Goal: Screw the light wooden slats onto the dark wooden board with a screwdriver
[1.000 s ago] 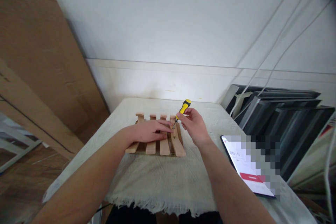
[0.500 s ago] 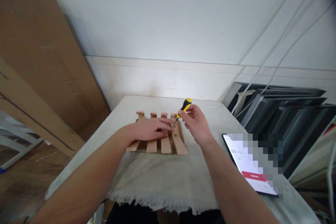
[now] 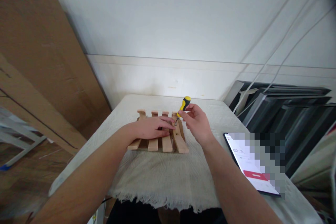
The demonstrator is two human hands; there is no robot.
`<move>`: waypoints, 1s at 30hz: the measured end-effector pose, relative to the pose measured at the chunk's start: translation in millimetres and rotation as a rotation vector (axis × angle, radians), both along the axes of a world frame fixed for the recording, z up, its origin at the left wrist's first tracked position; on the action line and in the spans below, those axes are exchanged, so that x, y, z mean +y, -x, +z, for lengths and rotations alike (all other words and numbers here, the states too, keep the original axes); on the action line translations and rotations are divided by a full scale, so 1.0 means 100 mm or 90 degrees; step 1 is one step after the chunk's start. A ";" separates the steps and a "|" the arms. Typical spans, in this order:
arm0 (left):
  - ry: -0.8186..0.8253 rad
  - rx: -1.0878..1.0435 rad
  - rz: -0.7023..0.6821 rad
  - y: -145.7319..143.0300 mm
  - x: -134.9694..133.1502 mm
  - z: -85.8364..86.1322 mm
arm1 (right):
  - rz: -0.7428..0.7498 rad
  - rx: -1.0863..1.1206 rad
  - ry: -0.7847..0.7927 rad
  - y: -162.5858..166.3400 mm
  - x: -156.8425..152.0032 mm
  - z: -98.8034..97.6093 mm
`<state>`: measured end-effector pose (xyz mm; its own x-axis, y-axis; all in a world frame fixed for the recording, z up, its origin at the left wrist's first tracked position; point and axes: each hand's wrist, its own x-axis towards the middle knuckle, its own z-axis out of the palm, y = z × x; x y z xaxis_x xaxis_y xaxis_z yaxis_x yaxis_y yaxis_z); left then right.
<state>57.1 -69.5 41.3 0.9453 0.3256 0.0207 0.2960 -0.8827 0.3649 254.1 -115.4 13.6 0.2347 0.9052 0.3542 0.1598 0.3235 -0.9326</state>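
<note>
A small slatted wooden piece (image 3: 167, 144) with several pale slats, curled up at their far ends, lies on the cloth-covered table. My left hand (image 3: 149, 128) rests flat across its slats with fingers stretched to the right, the fingertips beside the screwdriver's tip. In my right hand (image 3: 196, 122), pinched between thumb and fingers, is a yellow and black screwdriver (image 3: 186, 103). It leans with its handle up and its shaft down on the rightmost slat. Whether a screw sits under the tip is too small to tell. A dark hole shows nearer me on that slat.
A phone (image 3: 253, 174) with a lit screen, partly pixelated, lies at the table's right. Dark flat panels (image 3: 291, 112) lean beyond it, with white cables hanging in front. Large cardboard (image 3: 47, 59) stands at left. The white wall (image 3: 168, 24) rises behind the table.
The screwdriver's handle has turned slightly in my right hand and stands a little more upright. My left hand stays in place on the slats. The whole view has shifted slightly.
</note>
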 end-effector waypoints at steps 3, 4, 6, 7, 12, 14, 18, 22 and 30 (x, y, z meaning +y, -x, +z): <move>0.000 -0.001 -0.002 0.00 0.00 0.00 | -0.044 -0.025 -0.003 0.01 0.02 -0.04; 0.001 0.000 -0.002 0.00 0.00 0.00 | -0.047 -0.027 -0.003 0.01 0.02 -0.04; 0.002 0.006 0.002 -0.01 0.00 0.01 | -0.034 -0.024 0.003 0.01 0.01 -0.02; 0.003 0.010 0.004 -0.01 0.00 0.01 | -0.025 -0.021 0.009 0.01 0.01 -0.01; 0.002 0.004 -0.007 -0.01 0.01 0.00 | 0.010 -0.026 0.022 0.00 0.00 0.00; -0.004 0.003 -0.011 -0.01 0.01 -0.01 | 0.015 -0.032 0.006 0.00 0.02 -0.03; -0.005 0.019 0.005 -0.01 0.00 0.00 | -0.018 -0.039 -0.002 0.03 0.04 -0.07; -0.002 0.012 0.005 -0.01 0.00 0.01 | -0.027 -0.067 0.003 0.04 0.02 -0.06; 0.002 0.014 0.002 -0.01 0.02 -0.02 | -0.035 -0.112 -0.039 0.01 0.01 -0.05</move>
<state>57.9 -67.3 38.9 0.9444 0.3288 -0.0012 0.3069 -0.8804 0.3616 253.2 -114.1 8.2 0.2123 0.8683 0.4484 0.3376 0.3654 -0.8675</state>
